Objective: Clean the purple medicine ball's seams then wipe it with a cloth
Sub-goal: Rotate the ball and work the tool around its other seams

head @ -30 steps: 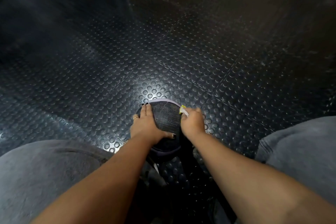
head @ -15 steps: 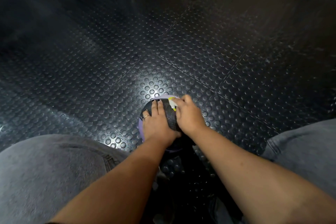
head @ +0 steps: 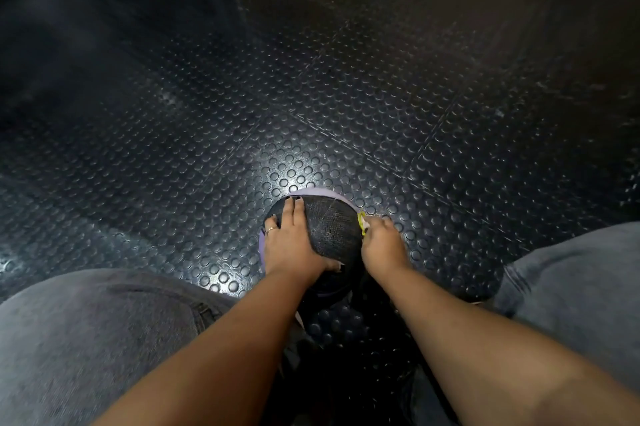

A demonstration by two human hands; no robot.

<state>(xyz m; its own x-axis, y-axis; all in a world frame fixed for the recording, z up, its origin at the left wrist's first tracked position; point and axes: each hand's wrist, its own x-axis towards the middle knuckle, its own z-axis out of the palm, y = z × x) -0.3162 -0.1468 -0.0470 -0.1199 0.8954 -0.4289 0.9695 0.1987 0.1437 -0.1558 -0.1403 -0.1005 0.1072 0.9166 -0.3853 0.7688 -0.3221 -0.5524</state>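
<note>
The medicine ball (head: 330, 230), black textured panels with purple edges, rests on the floor between my knees. My left hand (head: 289, 242) lies flat on its left side, fingers spread, a ring on one finger. My right hand (head: 381, 245) is at the ball's right edge, closed on a small yellow and white tool (head: 362, 222) whose tip touches the ball's right side. Most of the tool is hidden inside the hand, so I cannot tell what kind it is.
Black rubber floor (head: 311, 114) with raised round studs stretches ahead and to both sides. My knees in grey jeans flank the ball, the left knee (head: 97, 332) and the right knee (head: 581, 280). A bright light patch lies on the floor just beyond the ball.
My right hand with the yellow tool has slid from the top of the ball down to its right edge. My left hand has stayed on the ball's left side.
</note>
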